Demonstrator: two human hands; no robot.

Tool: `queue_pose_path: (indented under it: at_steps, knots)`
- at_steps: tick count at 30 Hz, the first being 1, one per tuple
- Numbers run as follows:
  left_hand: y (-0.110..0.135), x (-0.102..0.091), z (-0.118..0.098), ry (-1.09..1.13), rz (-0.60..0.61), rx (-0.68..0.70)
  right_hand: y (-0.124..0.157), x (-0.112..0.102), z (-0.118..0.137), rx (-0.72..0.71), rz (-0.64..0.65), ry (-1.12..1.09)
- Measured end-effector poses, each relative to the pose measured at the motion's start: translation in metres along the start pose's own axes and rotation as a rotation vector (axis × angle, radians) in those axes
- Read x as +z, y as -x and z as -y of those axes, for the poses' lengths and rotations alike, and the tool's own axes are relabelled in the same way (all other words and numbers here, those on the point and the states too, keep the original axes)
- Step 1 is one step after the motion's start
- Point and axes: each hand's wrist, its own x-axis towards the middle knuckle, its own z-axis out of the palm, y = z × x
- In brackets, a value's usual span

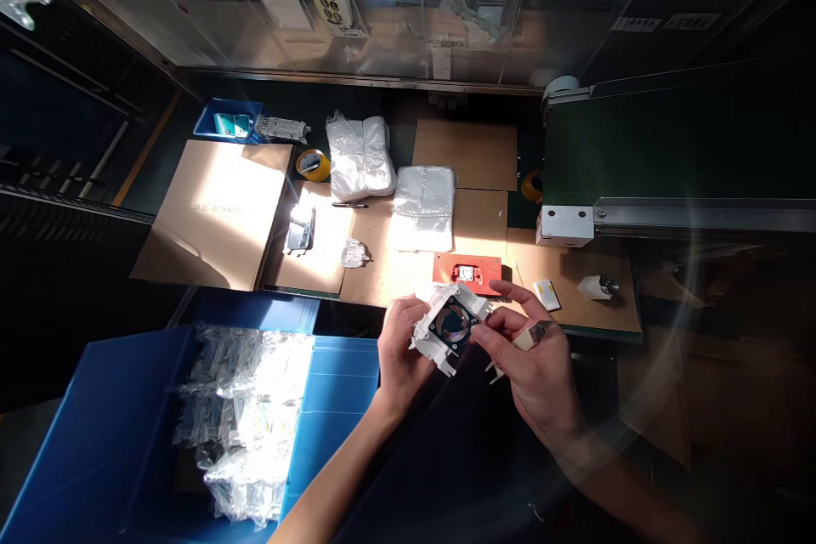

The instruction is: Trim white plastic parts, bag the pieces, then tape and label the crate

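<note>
My left hand [401,340] is closed around a white plastic housing [435,350], holding it up tilted above the table's front edge. Set in the housing is a black square frame [454,325] with a round opening, like a small fan. My right hand [535,365] has its thumb and a finger at the right side of this frame, touching it. Tucked in the same palm is a cream-handled tool [528,338] with a dark metal end; its exact kind is partly hidden by the fingers. Just behind the housing lies a red fixture block [490,269] with a white piece in it.
A blue bin [344,382] at left holds bagged white parts [248,416]. On the table are a cardboard stack [213,212], stacks of white bags [424,208], a tape roll [313,165] and a label sheet [546,295]. A green conveyor [676,144] stands at right.
</note>
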Motion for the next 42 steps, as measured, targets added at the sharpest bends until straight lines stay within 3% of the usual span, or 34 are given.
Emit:
queue_pose_path:
  at_steps: [14, 20, 23, 26, 29, 33, 35, 39, 42]
  knots:
    - [-0.005, 0.003, -0.001, 0.026, -0.019, -0.008, -0.008, -0.003, -0.003, 0.034, 0.005, -0.011]
    - [-0.007, 0.003, -0.002, 0.024, -0.003, -0.009, -0.011, -0.002, -0.006, 0.024, 0.020, 0.082]
    - [-0.007, 0.003, -0.003, 0.066, -0.005, -0.085, -0.012, -0.004, -0.004, -0.012, 0.045, 0.131]
    - [-0.007, 0.006, -0.002, 0.216, -0.024, -0.329, -0.020, -0.019, -0.008, -0.122, 0.020, 0.177]
    - [-0.008, 0.012, 0.002, 0.474, -0.061, -0.545, -0.038, -0.049, -0.025, -0.204, 0.011, 0.294]
    - [-0.011, 0.025, 0.005, 0.880, -0.159, -0.633, -0.058, -0.080, -0.058, 0.067, 0.365, 0.143]
    - [-0.012, 0.032, 0.002, 1.055, -0.216, -0.667, -0.059, -0.082, -0.068, 0.182, 0.439, 0.005]
    - [-0.015, 0.041, -0.004, 1.229, -0.341, -0.754, -0.055, -0.072, -0.065, 0.169, 0.391, -0.133]
    - [-0.015, 0.046, 0.002, 1.253, -0.299, -0.784, -0.058, -0.073, -0.051, 0.198, 0.378, -0.080]
